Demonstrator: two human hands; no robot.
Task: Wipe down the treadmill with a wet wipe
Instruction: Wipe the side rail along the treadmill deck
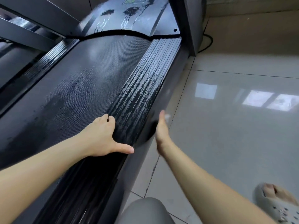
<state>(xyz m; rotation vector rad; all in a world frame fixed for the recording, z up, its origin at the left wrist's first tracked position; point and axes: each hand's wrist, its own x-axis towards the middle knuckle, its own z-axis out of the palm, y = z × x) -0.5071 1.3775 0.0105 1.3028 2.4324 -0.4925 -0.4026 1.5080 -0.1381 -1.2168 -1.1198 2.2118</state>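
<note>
The black treadmill runs from lower left to the top, with its textured belt (84, 88) in the middle and a ribbed right side rail (145, 81) streaked with wet marks. My left hand (103, 135) rests on the seam between belt and rail, thumb stretched across the rail, fingertips bent down. My right hand (161, 128) lies edge-on against the treadmill's outer side panel (169, 88), fingers straight. A small whitish patch, probably the wet wipe (167, 117), shows just past its fingers; the rest is hidden under the hand.
The motor cover (129, 18) at the belt's head has wet drip marks. A grey upright post (189, 25) stands at the right front corner, with a black cable (208, 41) behind it. Glossy floor tiles (234, 135) lie to the right. My knee (144, 210) and slippered foot (278, 206) are below.
</note>
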